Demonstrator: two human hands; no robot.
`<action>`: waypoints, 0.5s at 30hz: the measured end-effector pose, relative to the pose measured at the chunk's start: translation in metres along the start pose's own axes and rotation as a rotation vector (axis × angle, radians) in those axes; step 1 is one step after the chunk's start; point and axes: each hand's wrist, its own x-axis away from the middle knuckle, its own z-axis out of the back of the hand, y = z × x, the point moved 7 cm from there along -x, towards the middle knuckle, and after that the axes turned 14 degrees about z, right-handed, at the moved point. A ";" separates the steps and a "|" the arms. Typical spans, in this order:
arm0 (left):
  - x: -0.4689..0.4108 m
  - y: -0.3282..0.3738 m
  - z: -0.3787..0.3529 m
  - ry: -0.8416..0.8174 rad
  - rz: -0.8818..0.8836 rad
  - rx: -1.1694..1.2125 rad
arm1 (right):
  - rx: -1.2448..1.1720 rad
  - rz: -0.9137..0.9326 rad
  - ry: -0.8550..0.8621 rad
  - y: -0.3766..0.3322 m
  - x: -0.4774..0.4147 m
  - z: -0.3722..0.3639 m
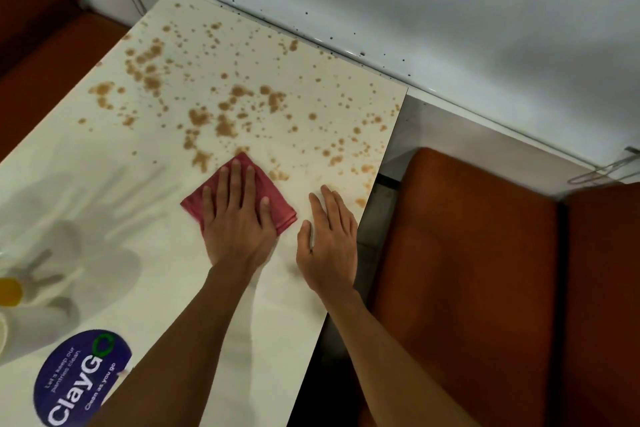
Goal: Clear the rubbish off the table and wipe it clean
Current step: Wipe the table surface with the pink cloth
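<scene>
The table point(149, 218) fills most of the view, a pale top set against a white wall point(415, 10), with an orange seat point(467, 270) beside its right edge and another point(52, 55) at the far left. A brown spill point(225, 125) is spattered across the far half as blots and fine specks. The near half looks clean, so the wiping seems to be working outward from the person, with most of it left to do. A blue round sticker point(81, 378) sits near the front, partly covered by the left forearm. The left hand point(239, 222) lies flat on the cloth point(277, 201), fingers straight and spread, probably to press the whole pad down evenly. The right hand point(329, 243) rests palm down on bare table near the right edge, fingers close together and thumb apart, likely as a brace for the reach. The cloth, red and folded square, sits at the near fringe of the spill, touching the closest blots. No loose rubbish shows, though a yellow thing point(8, 291) is cut off at the left edge and too blurred to identify.
</scene>
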 end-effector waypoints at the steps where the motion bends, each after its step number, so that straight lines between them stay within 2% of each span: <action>1: 0.002 0.003 -0.002 -0.002 -0.032 -0.004 | 0.012 0.000 -0.014 0.001 0.000 -0.001; 5: 0.033 -0.033 0.005 0.002 -0.133 0.004 | 0.059 0.010 -0.078 0.001 0.000 -0.003; 8: 0.016 -0.059 0.010 -0.002 -0.069 -0.016 | 0.050 0.000 -0.062 0.001 0.000 -0.001; 12: -0.017 -0.032 0.006 0.019 0.041 -0.004 | 0.040 -0.012 -0.018 -0.001 -0.001 0.000; 15: 0.002 -0.032 0.003 -0.002 -0.012 -0.005 | 0.047 -0.014 -0.042 0.000 0.000 -0.001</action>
